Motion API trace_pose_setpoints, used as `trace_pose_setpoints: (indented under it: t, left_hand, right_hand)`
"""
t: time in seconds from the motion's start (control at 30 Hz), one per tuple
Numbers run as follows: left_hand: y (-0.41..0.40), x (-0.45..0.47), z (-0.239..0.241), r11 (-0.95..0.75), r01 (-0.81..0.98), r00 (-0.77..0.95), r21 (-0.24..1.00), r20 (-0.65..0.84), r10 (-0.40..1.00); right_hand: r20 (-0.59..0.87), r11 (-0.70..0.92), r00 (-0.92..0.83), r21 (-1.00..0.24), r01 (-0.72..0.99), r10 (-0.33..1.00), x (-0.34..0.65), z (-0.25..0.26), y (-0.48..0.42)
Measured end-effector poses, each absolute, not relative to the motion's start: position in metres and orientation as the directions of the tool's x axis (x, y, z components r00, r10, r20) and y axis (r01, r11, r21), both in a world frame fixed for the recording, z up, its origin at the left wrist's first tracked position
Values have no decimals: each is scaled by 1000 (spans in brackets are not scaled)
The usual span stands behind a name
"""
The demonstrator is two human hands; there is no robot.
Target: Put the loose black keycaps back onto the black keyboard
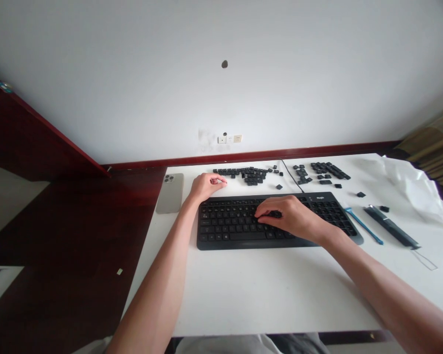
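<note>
A black keyboard (243, 235) lies on the white table, with keys in place at its left and middle and bare sockets in the number block at its right. Over its middle, my right hand (286, 212) pinches thumb and fingers together at a dark keycap (257, 219), mostly hidden by the fingertips. My left hand (205, 186) is just behind the keyboard's upper left edge, fingers curled toward the thumb; anything between them is too small to make out. Close to its fingertips runs a row of loose black keycaps (227, 172), with a cluster (254, 176) farther right.
More loose keycaps (330, 170) lie behind the keyboard's right side. A phone (171, 194) rests at the table's left edge. Right of the keyboard are a blue tool (364, 226), a dark tool with a wire loop (391, 226) and a white plastic bag (415, 187). A cable (292, 176) runs backward.
</note>
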State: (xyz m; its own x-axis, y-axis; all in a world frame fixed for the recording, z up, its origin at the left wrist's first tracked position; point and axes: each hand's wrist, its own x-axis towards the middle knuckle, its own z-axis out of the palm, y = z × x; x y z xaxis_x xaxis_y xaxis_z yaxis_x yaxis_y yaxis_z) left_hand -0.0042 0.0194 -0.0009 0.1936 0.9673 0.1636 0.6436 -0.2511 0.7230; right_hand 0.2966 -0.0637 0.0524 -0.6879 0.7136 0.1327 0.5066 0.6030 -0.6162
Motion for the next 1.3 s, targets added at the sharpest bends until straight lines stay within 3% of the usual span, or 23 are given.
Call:
trace_pose_setpoints:
  t: [0.2,0.37,0.47,0.63,0.73,0.9,1.1,1.3]
  left_hand:
    - [19,-3,0,-251,628,183,736,173,968]
    - [18,-3,0,-226,623,153,748,167,974]
    - [18,-3,0,-217,615,141,758,164,976]
    - [18,-2,1,-222,603,132,766,179,975]
    - [17,-1,1,-216,606,111,766,188,976]
    - [17,-1,1,-219,595,102,773,198,975]
    - [19,-1,1,-227,560,101,797,206,973]
    - [19,-1,2,-207,562,83,801,195,977]
  right_hand:
    - [110,606,-717,-630,486,689,295,48,-62]
    - [132,672,-747,-558,487,651,292,50,-66]
    - [136,723,-764,-460,515,631,289,54,-78]
    - [97,785,-782,-165,597,616,278,60,-100]
    - [82,796,-792,-107,596,604,273,62,-105]
    - [92,780,-776,-126,613,624,274,58,-104]
    - [118,696,-715,-382,607,689,283,59,-79]
    - [317,636,-558,-258,728,767,269,56,-24]
